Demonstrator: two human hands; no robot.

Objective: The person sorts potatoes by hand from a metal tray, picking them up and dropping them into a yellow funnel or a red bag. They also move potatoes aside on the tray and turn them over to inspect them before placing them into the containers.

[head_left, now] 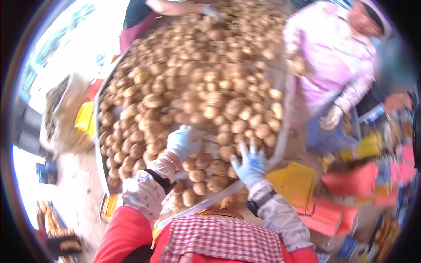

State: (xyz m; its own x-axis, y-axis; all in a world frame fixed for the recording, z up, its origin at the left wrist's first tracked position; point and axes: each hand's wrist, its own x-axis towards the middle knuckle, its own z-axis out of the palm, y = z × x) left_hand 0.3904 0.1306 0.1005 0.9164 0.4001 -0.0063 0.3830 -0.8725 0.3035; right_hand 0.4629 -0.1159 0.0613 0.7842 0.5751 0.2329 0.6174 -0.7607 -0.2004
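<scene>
A wide heap of brown potatoes (197, 175) lies on a metal-rimmed sorting table (280, 144) in front of me. My left hand (182, 142), in a light blue glove, is low over the potatoes near the table's middle. Its fingers are blurred and partly hidden, so any grip cannot be made out. My right hand (251, 165), gloved the same way, has its fingers spread over potatoes by the near right rim. Nothing shows in its grasp. Between the hands, a small greyish patch of table surface shows among the potatoes.
At the right stands a person in a pink top (329, 52), one gloved hand over a blue crate (326, 133). Another person's gloved hand (212, 13) reaches in at the far edge. A yellow crate (291, 184), red crates (351, 179) and a large sack (66, 114) flank the table.
</scene>
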